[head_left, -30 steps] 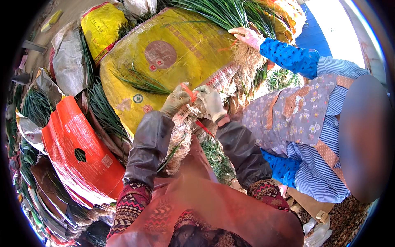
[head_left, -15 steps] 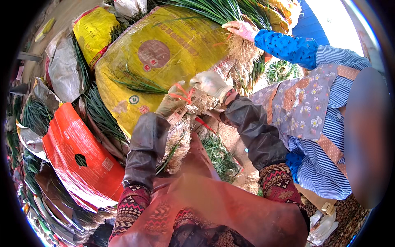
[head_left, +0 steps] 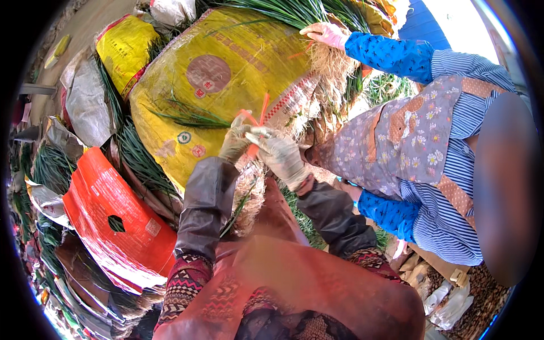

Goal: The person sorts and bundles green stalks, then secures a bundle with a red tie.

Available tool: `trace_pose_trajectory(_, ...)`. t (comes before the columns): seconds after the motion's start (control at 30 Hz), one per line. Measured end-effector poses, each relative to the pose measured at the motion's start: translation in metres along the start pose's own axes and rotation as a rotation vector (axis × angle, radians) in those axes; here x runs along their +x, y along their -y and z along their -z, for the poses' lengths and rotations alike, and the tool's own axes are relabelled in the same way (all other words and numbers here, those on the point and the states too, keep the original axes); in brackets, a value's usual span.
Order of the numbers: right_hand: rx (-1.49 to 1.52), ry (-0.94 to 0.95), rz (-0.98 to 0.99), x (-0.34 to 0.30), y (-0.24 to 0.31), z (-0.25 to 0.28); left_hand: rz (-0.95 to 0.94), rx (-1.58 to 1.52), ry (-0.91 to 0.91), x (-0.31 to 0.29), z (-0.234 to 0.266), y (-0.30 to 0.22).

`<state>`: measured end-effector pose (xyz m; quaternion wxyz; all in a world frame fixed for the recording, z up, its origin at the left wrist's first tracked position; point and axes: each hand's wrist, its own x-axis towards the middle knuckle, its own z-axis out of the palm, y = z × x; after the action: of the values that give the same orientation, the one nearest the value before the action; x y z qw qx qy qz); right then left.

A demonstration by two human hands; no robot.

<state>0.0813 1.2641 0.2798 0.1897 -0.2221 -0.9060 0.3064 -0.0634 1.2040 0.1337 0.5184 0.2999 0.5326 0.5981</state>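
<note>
My left hand (head_left: pixel 234 143), in a pale glove, pinches an orange-red plastic strip (head_left: pixel 265 107) at the middle of the view. Close against it on the right, my gloved right hand (head_left: pixel 281 158) has its fingers closed on the same strip. One end of the strip sticks up above my fingers. Beneath my hands stands a bundle of pale stringy roots (head_left: pixel 249 207), with a few green blades beside it; its leafy end is hidden. Behind my hands lies a large yellow woven sack (head_left: pixel 226 107), with long green leaves across it.
At the right, a co-worker's gloved hand (head_left: pixel 326 34) rests on a rooted bundle of green leaves (head_left: pixel 328 65). To my left stands a red bag (head_left: pixel 122 221) with a hole, among more leafy bundles. A smaller yellow sack (head_left: pixel 124 51) lies at the far left.
My right hand has moved left and down, close to my left hand, and the strip's end now points up. The co-worker's lower arm in a blue sleeve has come into view.
</note>
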Motion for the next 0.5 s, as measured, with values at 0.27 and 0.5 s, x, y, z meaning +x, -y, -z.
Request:
trace_pose_trajectory(0.27,1.351,-0.385,-0.606,-0.047,-0.052,-0.044,0.014,0.117,-0.007,-0.001,-0.003,-0.017)
trace_pose_trajectory(0.5,1.044,-0.694,-0.504,-0.042,-0.073,0.050,0.075,-0.028,0.059,-0.004,0.001,-0.021)
